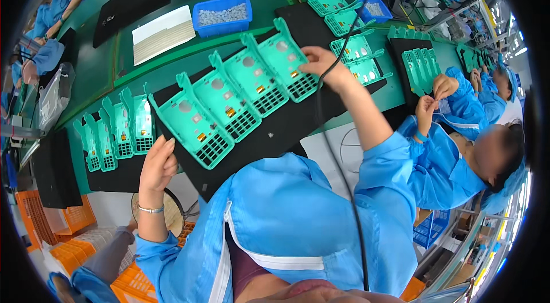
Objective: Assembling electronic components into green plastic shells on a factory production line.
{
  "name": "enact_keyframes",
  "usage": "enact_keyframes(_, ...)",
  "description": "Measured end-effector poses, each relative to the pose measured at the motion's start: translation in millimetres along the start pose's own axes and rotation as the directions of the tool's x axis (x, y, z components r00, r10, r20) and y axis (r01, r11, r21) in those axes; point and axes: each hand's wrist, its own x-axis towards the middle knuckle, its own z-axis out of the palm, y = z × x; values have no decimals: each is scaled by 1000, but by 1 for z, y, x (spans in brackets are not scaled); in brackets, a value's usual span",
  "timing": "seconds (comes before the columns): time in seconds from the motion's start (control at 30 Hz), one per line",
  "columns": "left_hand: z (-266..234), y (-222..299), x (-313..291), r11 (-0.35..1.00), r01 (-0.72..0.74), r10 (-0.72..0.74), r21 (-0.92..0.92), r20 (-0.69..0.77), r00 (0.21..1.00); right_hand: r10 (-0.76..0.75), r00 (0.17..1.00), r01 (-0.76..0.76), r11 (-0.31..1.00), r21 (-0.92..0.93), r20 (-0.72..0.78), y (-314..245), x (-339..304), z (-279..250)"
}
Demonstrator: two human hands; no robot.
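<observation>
Several green plastic housings (pixel 197 111), each with a grid of square openings at its near end, lie in a slanting row on a black mat (pixel 269 137). My right hand (pixel 327 68) is at the right edge of the rightmost housing (pixel 285 56), with thumb and fingers closed on that edge. Beside the mat's left edge is my left hand (pixel 158 164), its fingers curled and thumb pressed in; what they hold, if anything, is hidden. Small orange-gold patches show inside the housings. A tiny light piece (pixel 270 135) lies on the mat.
More green housings (pixel 120 122) lie at the left, others (pixel 355 54) at the right. Blue bins (pixel 222 16) of small grey parts stand behind, near a white sheet (pixel 163 34). A black cable (pixel 338 154) hangs across the view. A co-worker (pixel 458 114) sits at the right.
</observation>
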Motion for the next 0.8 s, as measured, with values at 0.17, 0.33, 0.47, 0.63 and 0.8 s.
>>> enact_keyframes(0.17,54,12,27,977,61,-88,206,125,988,-141,989,109,907,-406,-48,-38,41,-63)
enact_keyframes(0.33,114,-14,64,951,132,-202,279,241,949,-346,933,208,742,-637,-97,-34,93,-118)
enact_keyframes(0.47,158,-66,98,961,127,-225,245,430,874,-402,907,125,546,-829,-128,-50,104,-131)
enact_keyframes(0.63,244,-128,136,900,-64,-211,431,561,801,-570,821,91,195,-977,-37,-49,126,-151)
enact_keyframes(0.8,286,-154,158,725,-455,-223,516,802,554,-743,669,236,201,-951,9,-8,123,-164)
